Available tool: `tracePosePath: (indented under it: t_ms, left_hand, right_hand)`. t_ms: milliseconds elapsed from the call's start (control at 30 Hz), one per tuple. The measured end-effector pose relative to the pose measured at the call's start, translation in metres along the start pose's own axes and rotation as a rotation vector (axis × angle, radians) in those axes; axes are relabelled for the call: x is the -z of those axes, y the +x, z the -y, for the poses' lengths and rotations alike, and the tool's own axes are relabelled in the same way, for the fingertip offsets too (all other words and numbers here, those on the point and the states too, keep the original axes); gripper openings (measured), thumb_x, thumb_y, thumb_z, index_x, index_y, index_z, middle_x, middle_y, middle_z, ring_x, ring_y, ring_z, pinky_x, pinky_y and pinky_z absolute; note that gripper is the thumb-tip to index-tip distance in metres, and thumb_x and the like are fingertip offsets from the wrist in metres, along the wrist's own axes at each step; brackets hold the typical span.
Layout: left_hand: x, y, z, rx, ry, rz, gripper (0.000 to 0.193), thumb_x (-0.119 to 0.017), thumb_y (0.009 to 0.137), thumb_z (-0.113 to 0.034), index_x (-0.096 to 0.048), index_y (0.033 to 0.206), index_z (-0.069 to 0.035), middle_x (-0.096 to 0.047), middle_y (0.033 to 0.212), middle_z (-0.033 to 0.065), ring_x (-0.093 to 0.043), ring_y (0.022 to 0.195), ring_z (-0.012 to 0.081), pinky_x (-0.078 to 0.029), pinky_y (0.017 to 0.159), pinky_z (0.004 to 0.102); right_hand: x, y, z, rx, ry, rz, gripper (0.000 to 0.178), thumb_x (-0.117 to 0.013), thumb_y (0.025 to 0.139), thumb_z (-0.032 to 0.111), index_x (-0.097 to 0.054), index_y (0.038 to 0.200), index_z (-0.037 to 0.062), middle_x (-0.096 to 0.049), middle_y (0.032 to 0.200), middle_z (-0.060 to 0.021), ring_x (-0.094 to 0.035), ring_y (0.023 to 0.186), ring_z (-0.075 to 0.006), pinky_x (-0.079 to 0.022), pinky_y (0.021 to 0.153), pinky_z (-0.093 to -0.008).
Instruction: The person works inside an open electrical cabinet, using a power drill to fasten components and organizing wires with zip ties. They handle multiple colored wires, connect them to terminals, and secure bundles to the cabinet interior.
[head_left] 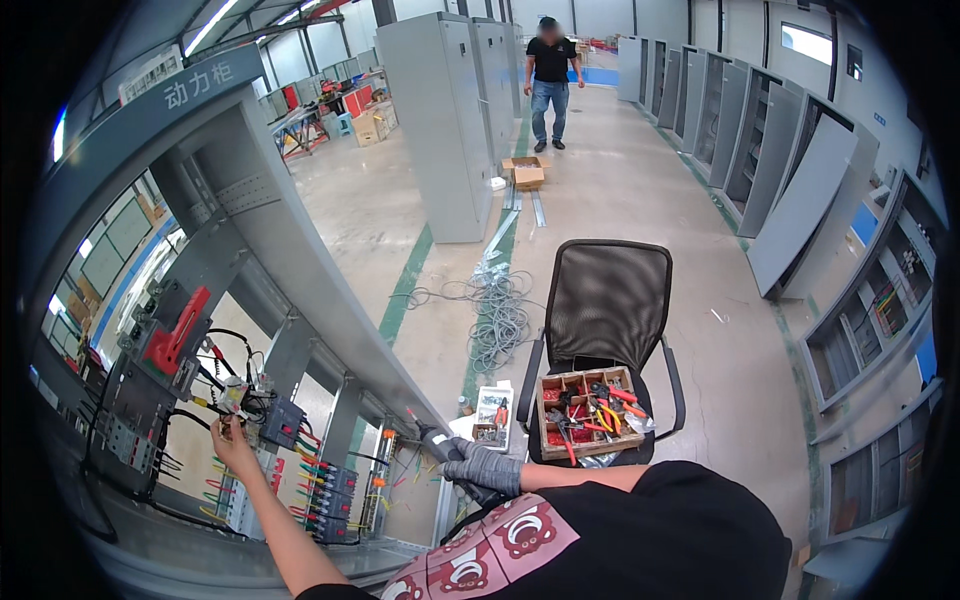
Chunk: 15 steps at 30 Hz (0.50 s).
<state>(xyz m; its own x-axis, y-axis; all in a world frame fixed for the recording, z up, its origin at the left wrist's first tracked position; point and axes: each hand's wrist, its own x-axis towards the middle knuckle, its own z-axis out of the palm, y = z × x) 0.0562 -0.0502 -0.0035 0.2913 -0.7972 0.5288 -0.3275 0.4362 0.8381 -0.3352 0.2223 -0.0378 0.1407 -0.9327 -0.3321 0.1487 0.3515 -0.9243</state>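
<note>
My bare left hand (235,447) reaches into the open grey electrical cabinet (300,255). Its fingers are pinched together among the wires beside a dark circuit breaker (283,421); what they hold is too small to make out. Above that hand sits a red rotary switch handle (180,332). My right hand (482,468), in a grey glove, is wrapped round a dark cordless screwdriver (436,441) at the cabinet's front edge, its thin tip pointing up and left. Below, several small breakers (335,490) carry red, yellow and green wires.
On a black mesh office chair (610,300) rests a wooden box (553,455) of pliers and screwdrivers. A white tray (493,418) of small parts stands beside it. Loose grey cable (500,325) lies on the floor. A person (551,85) stands farther off, between rows of cabinets (450,130).
</note>
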Motion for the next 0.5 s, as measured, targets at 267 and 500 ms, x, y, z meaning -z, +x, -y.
tracePosePath:
  t_ms: [267, 500]
  left_hand:
    - [-0.009, -0.034, -0.086, -0.462, 0.554, -0.146, 0.049, -0.071, 0.078, -0.007, -0.051, 0.121, 0.004, -0.052, 0.119, 0.0187, -0.051, 0.113, 0.0338, -0.042, 0.097, 0.0418]
    - [-0.015, -0.011, -0.111, -0.730, 1.030, 0.418, 0.022, -0.071, 0.072, -0.007, -0.062, 0.092, -0.005, -0.055, 0.096, 0.0107, -0.052, 0.098, 0.0318, -0.041, 0.088, 0.0417]
  right_hand:
    - [0.018, 0.013, -0.032, -0.023, -0.008, -0.032, 0.064, -0.068, 0.086, 0.027, -0.034, 0.132, -0.0016, -0.056, 0.073, -0.0041, -0.054, 0.054, -0.0111, -0.046, 0.046, -0.0259]
    - [0.008, -0.019, -0.003, 0.010, 0.152, -0.043, 0.042, -0.067, 0.088, 0.022, -0.045, 0.116, -0.0008, -0.056, 0.067, -0.0025, -0.054, 0.049, -0.0104, -0.045, 0.041, -0.0250]
